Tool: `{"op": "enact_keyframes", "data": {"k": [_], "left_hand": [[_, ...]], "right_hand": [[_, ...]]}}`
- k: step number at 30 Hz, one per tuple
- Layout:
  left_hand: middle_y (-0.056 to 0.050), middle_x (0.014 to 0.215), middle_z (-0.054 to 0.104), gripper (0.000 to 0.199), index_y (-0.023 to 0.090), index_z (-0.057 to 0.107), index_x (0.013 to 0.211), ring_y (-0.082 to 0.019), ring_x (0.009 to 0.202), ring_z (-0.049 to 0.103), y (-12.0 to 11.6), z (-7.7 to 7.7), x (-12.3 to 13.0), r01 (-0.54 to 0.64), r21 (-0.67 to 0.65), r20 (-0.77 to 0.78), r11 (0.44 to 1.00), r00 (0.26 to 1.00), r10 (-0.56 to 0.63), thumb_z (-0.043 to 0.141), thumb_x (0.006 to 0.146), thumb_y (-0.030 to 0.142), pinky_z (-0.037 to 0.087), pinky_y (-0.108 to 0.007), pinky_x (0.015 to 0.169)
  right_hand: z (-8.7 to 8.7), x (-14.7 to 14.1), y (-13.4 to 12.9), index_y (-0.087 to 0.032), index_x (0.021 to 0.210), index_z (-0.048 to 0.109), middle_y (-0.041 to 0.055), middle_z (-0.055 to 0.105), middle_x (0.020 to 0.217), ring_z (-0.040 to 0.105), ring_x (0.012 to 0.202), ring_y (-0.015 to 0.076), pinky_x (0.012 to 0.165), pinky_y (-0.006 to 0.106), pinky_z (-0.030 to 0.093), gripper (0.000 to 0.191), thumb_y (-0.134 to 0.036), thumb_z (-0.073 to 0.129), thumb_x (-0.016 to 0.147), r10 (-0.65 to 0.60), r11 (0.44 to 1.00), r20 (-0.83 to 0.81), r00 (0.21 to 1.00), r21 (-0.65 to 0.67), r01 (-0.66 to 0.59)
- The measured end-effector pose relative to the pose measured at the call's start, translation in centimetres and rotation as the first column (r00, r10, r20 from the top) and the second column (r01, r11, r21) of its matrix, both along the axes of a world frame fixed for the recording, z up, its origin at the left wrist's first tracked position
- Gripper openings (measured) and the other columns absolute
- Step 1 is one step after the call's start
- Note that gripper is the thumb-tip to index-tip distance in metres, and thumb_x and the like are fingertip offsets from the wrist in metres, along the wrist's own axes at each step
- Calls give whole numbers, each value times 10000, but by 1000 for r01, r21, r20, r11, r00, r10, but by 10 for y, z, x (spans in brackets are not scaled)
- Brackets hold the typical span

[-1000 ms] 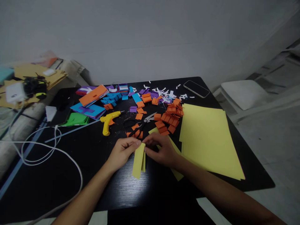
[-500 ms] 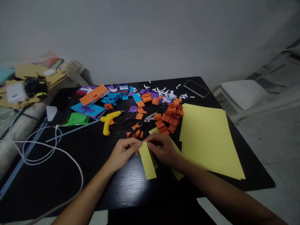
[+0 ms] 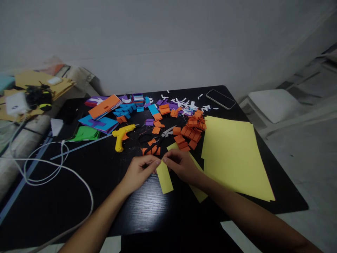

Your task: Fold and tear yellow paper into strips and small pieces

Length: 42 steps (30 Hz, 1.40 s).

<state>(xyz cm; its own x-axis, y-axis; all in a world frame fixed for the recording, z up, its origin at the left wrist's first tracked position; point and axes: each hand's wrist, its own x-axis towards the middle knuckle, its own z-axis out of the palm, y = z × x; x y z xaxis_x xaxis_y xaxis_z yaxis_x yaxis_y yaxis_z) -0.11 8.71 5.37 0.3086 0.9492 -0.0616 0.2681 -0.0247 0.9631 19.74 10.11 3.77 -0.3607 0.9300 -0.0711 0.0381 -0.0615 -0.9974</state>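
Note:
Pinched at its top end between both hands, a yellow paper strip [image 3: 165, 181] hangs toward me over the black table. My left hand [image 3: 142, 170] has thumb and fingers closed on its upper left corner. My right hand [image 3: 183, 165] grips the upper right corner, fingers curled behind. A second yellow strip [image 3: 198, 191] lies on the table, partly under my right hand and wrist. Just beyond the hands are black-handled scissors [image 3: 168, 132], a small pair of pliers [image 3: 157, 139] and orange folded paper pieces [image 3: 151, 151].
Large yellow sheets [image 3: 234, 158] lie to the right. A yellow glue gun [image 3: 121, 136] rests left of centre, near green paper [image 3: 86, 133] and coloured card packets [image 3: 105, 107]. White clippings [image 3: 186, 105] and a phone [image 3: 220, 99] are at the back. A white cable [image 3: 81, 179] loops at left.
The hanging yellow strip looks shorter, its lower end now higher. The layer seen behind it earlier no longer shows. Both hands stay in nearly the same place.

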Motion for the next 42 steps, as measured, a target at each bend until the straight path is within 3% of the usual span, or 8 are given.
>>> {"op": "enact_keyframes", "data": {"k": [7, 10, 14, 17, 21, 24, 30, 42], "left_hand": [[-6, 634, 681, 294, 160, 771, 826, -132, 578, 614, -1, 0, 0, -21, 10, -4, 1000, 1000, 21, 635, 964, 381, 475, -217, 565], [-4, 634, 682, 294, 163, 774, 839, -135, 578, 620, 0, -1, -1, -53, 3, 12, 999, 999, 53, 644, 962, 396, 483, -223, 571], [-2, 625, 687, 291, 165, 754, 830, -142, 574, 633, 1, -1, -3, -182, -20, 69, 983, 981, 183, 674, 946, 420, 505, -236, 586], [3, 628, 687, 269, 166, 738, 845, -139, 587, 642, 3, 0, -5, -293, -13, 114, 956, 949, 293, 669, 956, 401, 521, -239, 616], [-9, 706, 720, 236, 161, 727, 884, -134, 609, 647, 4, 2, -6, -395, -30, 180, 918, 902, 393, 687, 945, 386, 529, -242, 632], [-16, 730, 730, 243, 157, 728, 905, -137, 612, 645, 5, 3, -5, -401, -41, 195, 915, 895, 401, 696, 931, 396, 528, -245, 627], [11, 654, 682, 248, 168, 759, 944, -135, 605, 630, 5, 3, -4, -425, 13, 134, 905, 898, 420, 722, 901, 409, 495, -228, 601], [6, 606, 669, 238, 172, 747, 825, -142, 579, 604, 5, -1, -6, -445, 20, 138, 895, 888, 439, 732, 895, 400, 469, -244, 580]], "right_hand": [[1, -1, -2, -177, 832, 699, 3, 654, 731, 565, 643, 133, 599, 254, 446, 190, -347, 667, 909, -28, 999, 33, 999, 47, 27], [0, -2, 0, -175, 867, 699, 12, 677, 774, 591, 679, 139, 628, 260, 467, 214, -385, 686, 906, -22, 1000, 6, 1000, 2, 22], [-1, -2, 0, -190, 869, 648, -16, 655, 753, 604, 668, 132, 637, 257, 486, 262, -408, 788, 825, 34, 992, -91, 995, -120, -45], [-1, -2, 0, -193, 827, 659, -15, 662, 723, 620, 646, 135, 617, 256, 496, 252, -404, 795, 822, 72, 983, -76, 995, -166, -83], [-3, 1, 2, -195, 852, 699, 17, 719, 776, 679, 664, 163, 626, 279, 554, 272, -452, 788, 836, -60, 983, -58, 997, -177, 49], [-4, 2, 4, -196, 872, 713, 17, 730, 787, 698, 653, 173, 617, 285, 574, 300, -469, 817, 802, -161, 979, -61, 985, -133, 152], [-4, 1, 1, -195, 844, 768, 22, 735, 729, 664, 606, 162, 581, 276, 533, 212, -403, 800, 815, -178, 984, 44, 983, -21, 179], [2, 2, 6, -182, 830, 789, 29, 765, 765, 677, 590, 154, 573, 278, 580, 291, -456, 858, 760, -175, 973, -113, 978, -170, 154]]}}
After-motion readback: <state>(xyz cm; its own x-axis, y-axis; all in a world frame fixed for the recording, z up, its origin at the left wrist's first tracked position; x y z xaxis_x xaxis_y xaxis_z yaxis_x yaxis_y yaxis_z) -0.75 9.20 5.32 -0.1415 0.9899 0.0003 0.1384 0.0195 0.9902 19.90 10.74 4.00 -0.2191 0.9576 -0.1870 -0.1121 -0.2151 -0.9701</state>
